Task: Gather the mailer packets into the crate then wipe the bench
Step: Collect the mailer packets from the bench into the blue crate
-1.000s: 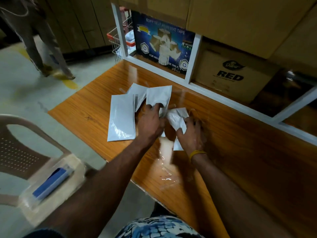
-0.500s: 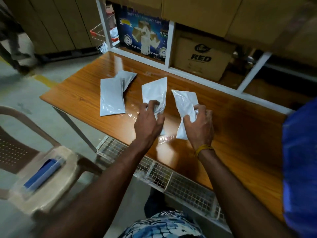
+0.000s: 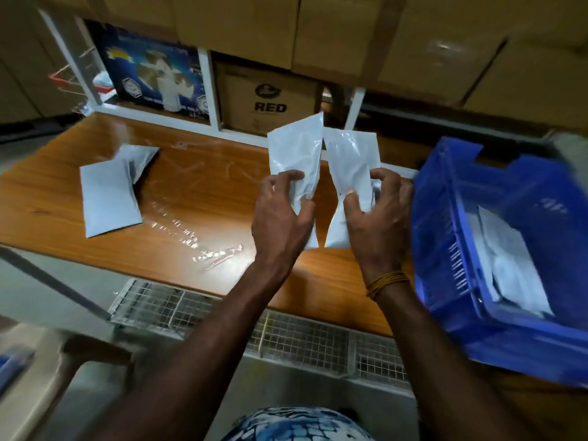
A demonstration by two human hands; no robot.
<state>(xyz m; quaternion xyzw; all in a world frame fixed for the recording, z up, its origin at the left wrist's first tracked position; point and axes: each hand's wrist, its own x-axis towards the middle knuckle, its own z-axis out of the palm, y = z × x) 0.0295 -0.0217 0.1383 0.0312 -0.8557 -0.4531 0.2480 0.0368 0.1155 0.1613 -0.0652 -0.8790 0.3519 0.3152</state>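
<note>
Both hands hold one white packet each above the wooden bench, beside the blue crate.

The left hand (image 3: 281, 214) grips a packet (image 3: 297, 154) near its lower half, fingers curled round it, the packet standing upright and clear of the bench (image 3: 197, 186). The right hand (image 3: 378, 214) pinches a second packet (image 3: 351, 160) in the same manner, just beside the first, their upper edges nearly touching. The crate (image 3: 445, 218) sits at the right end of the bench, close to the right hand, with white packets already lying inside it. Two more packets (image 3: 109, 192) lie overlapped on the bench at the far left, well apart from the hands. A strip of clear film (image 3: 203, 246) lies on the bench between them and the hands. A yellow band (image 3: 386, 281) circles the right wrist.
</note>
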